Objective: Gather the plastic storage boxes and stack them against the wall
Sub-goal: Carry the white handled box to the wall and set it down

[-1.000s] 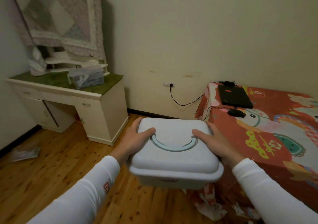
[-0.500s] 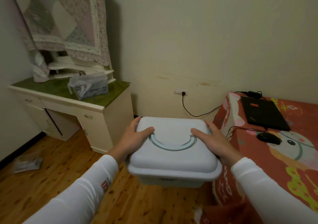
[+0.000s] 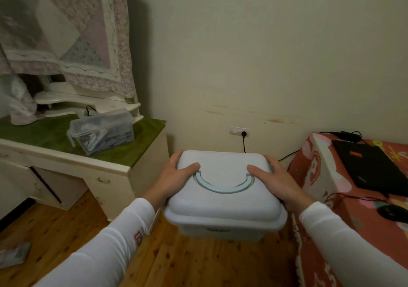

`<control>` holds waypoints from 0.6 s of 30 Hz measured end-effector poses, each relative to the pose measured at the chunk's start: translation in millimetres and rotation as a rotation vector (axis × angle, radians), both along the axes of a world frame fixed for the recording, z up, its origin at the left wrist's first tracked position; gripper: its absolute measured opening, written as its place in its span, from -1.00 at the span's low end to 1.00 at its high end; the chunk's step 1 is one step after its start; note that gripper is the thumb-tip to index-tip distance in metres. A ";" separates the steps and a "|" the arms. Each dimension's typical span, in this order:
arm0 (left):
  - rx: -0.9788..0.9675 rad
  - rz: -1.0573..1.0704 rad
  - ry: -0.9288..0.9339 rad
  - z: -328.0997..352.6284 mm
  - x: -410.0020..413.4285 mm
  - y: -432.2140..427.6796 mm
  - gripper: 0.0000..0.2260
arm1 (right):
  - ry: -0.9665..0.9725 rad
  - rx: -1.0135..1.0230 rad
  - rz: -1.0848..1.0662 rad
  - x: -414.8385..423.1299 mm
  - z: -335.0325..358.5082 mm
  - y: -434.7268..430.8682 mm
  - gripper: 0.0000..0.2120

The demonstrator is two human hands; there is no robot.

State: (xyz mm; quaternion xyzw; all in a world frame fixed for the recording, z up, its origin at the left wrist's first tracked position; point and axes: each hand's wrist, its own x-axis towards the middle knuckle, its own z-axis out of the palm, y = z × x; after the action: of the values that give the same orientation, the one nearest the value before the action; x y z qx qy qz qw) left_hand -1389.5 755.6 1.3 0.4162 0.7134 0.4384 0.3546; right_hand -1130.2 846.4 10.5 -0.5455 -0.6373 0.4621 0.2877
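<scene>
The left hand (image 3: 176,177) and right hand (image 3: 276,182) clasp the box (image 3: 223,196) at opposite sides, above the floor; the wall (image 3: 254,70) lies straight ahead of both, equally near.

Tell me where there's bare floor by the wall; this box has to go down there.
The wood floor between the dresser and the bed, below the wall outlet, looks bare, though the pale box held by the left hand and right hand hides the wall's foot. A plugged cable crowds the bed side.
</scene>
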 end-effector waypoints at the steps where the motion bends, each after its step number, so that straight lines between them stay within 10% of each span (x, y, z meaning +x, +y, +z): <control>1: 0.000 -0.010 0.003 0.6 -14.9 12.4 -0.31 | -0.010 0.000 -0.013 -13.2 1.2 8.4 -0.25; 18: 0.008 -0.107 0.056 -15.3 -143.1 178.7 -0.31 | 0.014 -0.018 -0.109 -127.8 -11.1 146.0 -0.27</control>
State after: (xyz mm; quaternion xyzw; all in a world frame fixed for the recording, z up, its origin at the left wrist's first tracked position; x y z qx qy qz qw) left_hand -1532.6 934.3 -14.1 0.4673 0.6980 0.4098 0.3556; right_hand -1258.0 992.4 -0.6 -0.5788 -0.6005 0.4551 0.3120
